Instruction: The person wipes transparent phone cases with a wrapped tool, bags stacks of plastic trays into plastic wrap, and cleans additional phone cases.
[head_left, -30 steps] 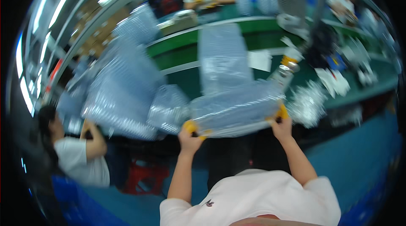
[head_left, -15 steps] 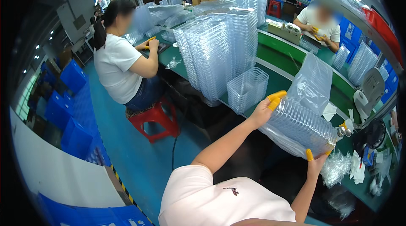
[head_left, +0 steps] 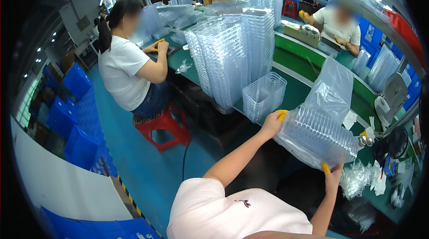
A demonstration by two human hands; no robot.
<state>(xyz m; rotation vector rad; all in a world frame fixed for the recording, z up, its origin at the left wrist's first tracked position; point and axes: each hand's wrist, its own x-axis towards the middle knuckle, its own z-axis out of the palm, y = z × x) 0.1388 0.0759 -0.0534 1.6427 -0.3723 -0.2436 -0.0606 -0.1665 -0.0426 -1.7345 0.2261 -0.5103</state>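
A nested stack of clear plastic trays [head_left: 324,134], partly wrapped in a clear plastic bag [head_left: 292,143], lies tilted between my hands over the front edge of the bench. My left hand [head_left: 272,125], with yellow finger covers, grips the stack's left end through the film. At its lower right end, my right hand [head_left: 333,176] holds it from the near side, a yellow-covered finger against the film; its other fingers are partly hidden. Just beyond lies another clear bag [head_left: 331,85]. To the left of my left hand stands a shorter stack of clear trays [head_left: 264,98].
Tall stacks of clear trays [head_left: 219,60] stand on the green bench. Crumpled film [head_left: 356,178], a black fan [head_left: 395,145] and a grey chair-like plastic piece [head_left: 393,89] are at the right. A co-worker sits on a red stool [head_left: 163,127] at left; another works across the bench.
My left hand has slid slightly down and left along the stack's end, and the film now covers more of that end. The co-worker across has raised one hand.
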